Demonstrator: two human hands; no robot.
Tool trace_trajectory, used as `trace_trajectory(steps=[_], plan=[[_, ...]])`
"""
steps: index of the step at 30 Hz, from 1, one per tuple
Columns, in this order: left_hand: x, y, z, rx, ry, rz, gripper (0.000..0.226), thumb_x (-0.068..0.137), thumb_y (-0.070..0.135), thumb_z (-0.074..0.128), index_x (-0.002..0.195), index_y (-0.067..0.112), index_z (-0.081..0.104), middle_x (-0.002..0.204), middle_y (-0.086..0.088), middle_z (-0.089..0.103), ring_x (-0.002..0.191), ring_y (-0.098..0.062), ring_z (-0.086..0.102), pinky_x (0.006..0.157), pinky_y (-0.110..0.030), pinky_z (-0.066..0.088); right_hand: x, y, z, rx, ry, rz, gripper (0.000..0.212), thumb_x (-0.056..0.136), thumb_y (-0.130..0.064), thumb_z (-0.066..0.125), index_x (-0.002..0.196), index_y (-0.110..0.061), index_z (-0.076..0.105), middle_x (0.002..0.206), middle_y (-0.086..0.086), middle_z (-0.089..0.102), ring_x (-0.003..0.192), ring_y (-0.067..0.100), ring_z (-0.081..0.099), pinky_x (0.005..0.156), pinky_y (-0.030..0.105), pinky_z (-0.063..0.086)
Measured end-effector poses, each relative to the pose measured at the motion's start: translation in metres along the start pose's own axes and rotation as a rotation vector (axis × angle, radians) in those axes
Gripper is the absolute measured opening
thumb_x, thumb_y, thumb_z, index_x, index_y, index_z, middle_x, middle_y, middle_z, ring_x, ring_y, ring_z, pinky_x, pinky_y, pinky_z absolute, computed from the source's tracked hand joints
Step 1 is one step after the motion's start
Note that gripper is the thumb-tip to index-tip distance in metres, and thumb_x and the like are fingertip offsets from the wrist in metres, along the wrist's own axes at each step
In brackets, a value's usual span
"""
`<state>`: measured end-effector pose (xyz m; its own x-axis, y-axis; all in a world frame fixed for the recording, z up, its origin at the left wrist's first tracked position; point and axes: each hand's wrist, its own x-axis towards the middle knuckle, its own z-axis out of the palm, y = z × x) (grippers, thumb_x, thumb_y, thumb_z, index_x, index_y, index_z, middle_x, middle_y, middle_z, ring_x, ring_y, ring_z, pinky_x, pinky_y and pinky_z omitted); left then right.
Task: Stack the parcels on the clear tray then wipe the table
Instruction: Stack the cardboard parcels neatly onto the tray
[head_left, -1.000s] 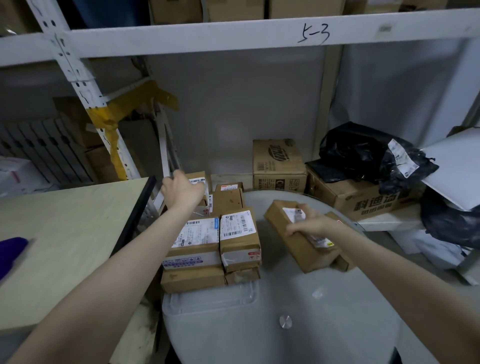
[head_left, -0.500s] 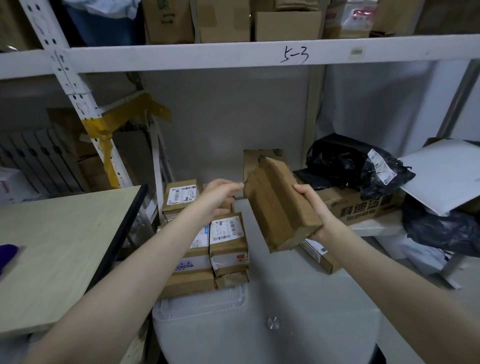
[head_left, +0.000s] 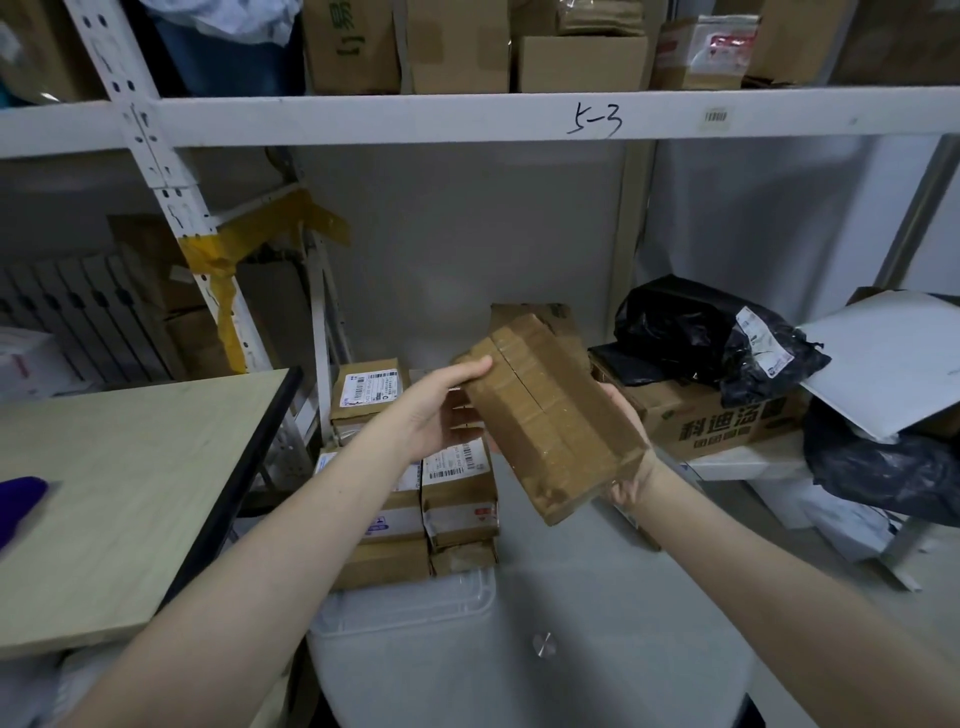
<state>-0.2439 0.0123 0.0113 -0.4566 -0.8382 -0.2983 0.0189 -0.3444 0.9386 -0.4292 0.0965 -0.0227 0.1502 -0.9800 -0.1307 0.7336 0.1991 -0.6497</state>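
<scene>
Holding brown taped cardboard parcel (head_left: 550, 415) tilted in mid-air above far side of round grey desk (head_left: 597, 597), left grip (head_left: 441, 415) clamped at top corner, right grip (head_left: 626, 478) under lower end; beside labelled cartons (head_left: 457, 499) stacked on clear plastic tray (head_left: 405, 603).

A white metal shelf beam (head_left: 467, 117) hand-marked "5-3" (head_left: 595, 119) carries cardboard boxes (head_left: 457, 47). Below it, a black plastic bag (head_left: 691, 332) slumps on a printed carton (head_left: 727, 423), while yellow tape (head_left: 270, 234) wraps the perforated upright (head_left: 156, 156) at left.
</scene>
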Motion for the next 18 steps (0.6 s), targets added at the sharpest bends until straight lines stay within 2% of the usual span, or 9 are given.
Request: trace_trajectory(steps=[2,5,7,9,11,13,15,16,18], plan=[[-0.003,0.001,0.0,-0.027,0.039,0.01,0.028,0.083,0.03,0.07,0.102,0.013,0.061,0.091,-0.005,0.066,0.087,-0.022,0.061,0.081,-0.033,0.05,-0.003,-0.001,-0.001,-0.042,0.028,0.073,0.059,0.097,-0.036,0.034,0.064,-0.01,0.076,0.063,0.009,0.068,0.055,0.019,0.068,0.055,0.028,0.057],[-0.005,0.004,-0.004,-0.053,0.117,0.036,0.028,0.08,0.025,0.073,0.101,0.01,0.061,0.091,-0.007,0.067,0.087,-0.023,0.063,0.077,-0.036,0.053,0.001,0.0,-0.009,-0.188,0.103,0.238,0.039,0.092,-0.043,0.044,0.096,-0.01,0.064,0.084,0.015,0.069,0.075,0.028,0.069,0.076,0.041,0.056],[-0.004,0.007,-0.009,-0.094,0.186,0.085,0.039,0.077,0.021,0.076,0.11,0.009,0.059,0.097,-0.008,0.067,0.091,-0.025,0.064,0.082,-0.04,0.054,0.007,0.001,-0.021,-0.281,0.17,0.328,0.047,0.091,-0.053,0.042,0.103,-0.011,0.06,0.094,0.017,0.069,0.086,0.032,0.068,0.087,0.045,0.051],[-0.002,0.009,-0.013,-0.135,0.222,0.172,0.05,0.076,0.011,0.075,0.123,0.009,0.057,0.106,-0.009,0.067,0.099,-0.026,0.063,0.092,-0.044,0.052,0.012,0.002,-0.031,-0.337,0.19,0.412,0.062,0.089,-0.065,0.039,0.116,-0.013,0.058,0.106,0.021,0.069,0.094,0.036,0.069,0.082,0.043,0.055],[-0.006,0.013,-0.013,-0.163,0.182,0.273,0.051,0.077,-0.002,0.068,0.126,0.011,0.058,0.114,-0.01,0.064,0.104,-0.026,0.06,0.088,-0.042,0.053,0.015,0.002,-0.038,-0.257,0.13,0.489,0.083,0.084,-0.077,0.033,0.132,-0.011,0.049,0.124,0.03,0.06,0.101,0.039,0.067,0.077,0.044,0.058],[-0.01,0.019,-0.015,-0.167,0.074,0.346,0.052,0.075,-0.01,0.061,0.122,0.012,0.059,0.116,-0.01,0.059,0.106,-0.026,0.056,0.081,-0.037,0.052,0.019,-0.002,-0.041,-0.098,0.051,0.513,0.096,0.08,-0.082,0.026,0.138,-0.008,0.041,0.133,0.036,0.049,0.105,0.042,0.065,0.082,0.047,0.055],[-0.012,0.025,-0.017,-0.165,-0.038,0.377,0.054,0.066,-0.011,0.055,0.114,0.013,0.06,0.112,-0.01,0.056,0.104,-0.026,0.052,0.081,-0.038,0.049,0.023,-0.006,-0.037,0.06,0.018,0.499,0.096,0.08,-0.081,0.028,0.14,-0.007,0.039,0.137,0.035,0.045,0.115,0.044,0.058,0.09,0.049,0.049],[-0.013,0.027,-0.018,-0.156,-0.085,0.385,0.056,0.061,-0.011,0.05,0.111,0.014,0.059,0.11,-0.01,0.054,0.101,-0.026,0.051,0.08,-0.039,0.047,0.026,-0.009,-0.034,0.107,0.027,0.496,0.092,0.082,-0.078,0.034,0.14,-0.006,0.039,0.137,0.034,0.045,0.113,0.045,0.058,0.089,0.049,0.051],[-0.014,0.034,-0.02,-0.121,-0.133,0.399,0.061,0.059,-0.013,0.044,0.112,0.015,0.058,0.11,-0.01,0.053,0.096,-0.024,0.051,0.077,-0.038,0.047,0.035,-0.013,-0.026,0.122,0.084,0.508,0.081,0.085,-0.063,0.049,0.137,-0.002,0.041,0.133,0.037,0.043,0.091,0.041,0.066,0.076,0.043,0.059]])
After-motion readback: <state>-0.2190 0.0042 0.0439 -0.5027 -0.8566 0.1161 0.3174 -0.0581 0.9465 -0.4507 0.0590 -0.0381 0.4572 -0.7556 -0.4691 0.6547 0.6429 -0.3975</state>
